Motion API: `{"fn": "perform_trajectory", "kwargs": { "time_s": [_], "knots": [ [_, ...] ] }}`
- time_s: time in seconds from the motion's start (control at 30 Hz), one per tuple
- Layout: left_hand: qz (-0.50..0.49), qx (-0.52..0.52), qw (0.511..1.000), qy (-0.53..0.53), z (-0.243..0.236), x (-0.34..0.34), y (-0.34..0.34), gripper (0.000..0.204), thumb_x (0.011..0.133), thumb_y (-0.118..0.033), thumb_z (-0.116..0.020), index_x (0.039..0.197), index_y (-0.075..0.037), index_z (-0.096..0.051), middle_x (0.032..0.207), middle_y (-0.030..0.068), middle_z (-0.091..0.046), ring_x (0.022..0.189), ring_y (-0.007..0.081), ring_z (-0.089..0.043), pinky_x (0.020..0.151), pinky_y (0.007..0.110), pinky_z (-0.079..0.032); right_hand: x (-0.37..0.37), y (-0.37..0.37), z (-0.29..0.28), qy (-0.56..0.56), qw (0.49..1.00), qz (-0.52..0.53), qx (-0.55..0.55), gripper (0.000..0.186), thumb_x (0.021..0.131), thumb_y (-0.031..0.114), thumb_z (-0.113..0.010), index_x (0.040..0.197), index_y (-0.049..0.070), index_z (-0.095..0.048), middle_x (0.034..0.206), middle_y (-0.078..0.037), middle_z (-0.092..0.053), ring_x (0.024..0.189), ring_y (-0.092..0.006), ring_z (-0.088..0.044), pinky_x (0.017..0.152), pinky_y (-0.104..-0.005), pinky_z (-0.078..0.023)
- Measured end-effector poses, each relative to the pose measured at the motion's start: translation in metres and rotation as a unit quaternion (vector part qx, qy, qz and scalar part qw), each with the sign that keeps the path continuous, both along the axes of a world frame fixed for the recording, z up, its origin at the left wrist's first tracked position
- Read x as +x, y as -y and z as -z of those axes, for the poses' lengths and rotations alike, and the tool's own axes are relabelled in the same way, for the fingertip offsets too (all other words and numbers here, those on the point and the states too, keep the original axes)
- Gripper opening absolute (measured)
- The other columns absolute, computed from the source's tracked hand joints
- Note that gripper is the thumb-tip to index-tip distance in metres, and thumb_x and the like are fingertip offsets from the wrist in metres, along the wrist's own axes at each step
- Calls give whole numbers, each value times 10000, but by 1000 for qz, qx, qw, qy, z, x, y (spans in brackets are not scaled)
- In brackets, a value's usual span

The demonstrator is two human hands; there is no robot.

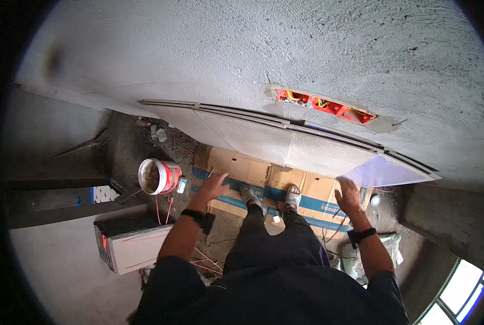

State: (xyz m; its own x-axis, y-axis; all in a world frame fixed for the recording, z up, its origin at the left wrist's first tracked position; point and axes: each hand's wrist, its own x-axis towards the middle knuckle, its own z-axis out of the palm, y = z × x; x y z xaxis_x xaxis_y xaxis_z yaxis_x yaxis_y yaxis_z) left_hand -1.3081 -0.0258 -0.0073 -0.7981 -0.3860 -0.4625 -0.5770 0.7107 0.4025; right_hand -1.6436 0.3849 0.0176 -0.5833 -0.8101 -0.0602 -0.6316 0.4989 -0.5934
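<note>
the wall (198,49) is the biggest thing here, rough and grey, rising behind the tiles (253,132). the tiles are wide pale sheets standing in a row along the wall, several edges layered at the top, the right end tinted blue. i'd judge them heavy, stiff and brittle, quick to chip at the corners, and slippery if dusty; best held by the long edges, palms well apart, with no weight hung on one corner. below the tiles, toward me, the cardboard (247,165) lies under my feet. left of the tiles and nearer me is a box (142,252); to their right, also nearer me, a bag (391,246). the bucket (171,174) stands below their left end. above the tiles, orange sockets (328,105) with wires sit in the wall. my left hand (212,187) is in front of the tiles, fingers loosely spread, gripping nothing. my right hand (350,199) is by their lower right edge, fingers apart and holding nothing; i can't tell whether the tips touch.
</note>
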Motion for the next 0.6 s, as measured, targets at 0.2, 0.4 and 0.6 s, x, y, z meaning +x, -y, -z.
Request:
{"fn": "perform_trajectory", "kwargs": {
  "time_s": [0.2, 0.4, 0.6],
  "knots": [
    [39, -9, 988, 151, -3, 226, 70, 238, 857, -277, -546, 928, -78, -657, 912, 200, -653, 880, 350, -641, 781, 498, -495, 50, -89, 51, 148, 936, -42, 315, 309, 832, 259, -558, 1046, 61, -659, 990, -196, -676, 929, -377, -643, 835, -484, -499],
    [-149, 52, 948, 277, -61, 294, 89, 339, 797, -300, -609, 878, 28, -642, 782, 212, -663, 774, 338, -667, 701, 436, -498, 121, -157, 55, 246, 905, 170, 302, 315, 794, 296, -547, 744, 15, -680, 739, -184, -676, 763, -372, -664, 742, -471, -518],
    [-69, 16, 990, 123, -17, 284, 124, 306, 784, -266, -622, 936, -2, -654, 907, 208, -669, 861, 332, -663, 731, 434, -499, 231, -149, 31, 202, 908, 262, 256, 300, 811, 293, -536, 812, 28, -677, 711, -141, -686, 716, -308, -684, 694, -420, -528]
  ]
}}
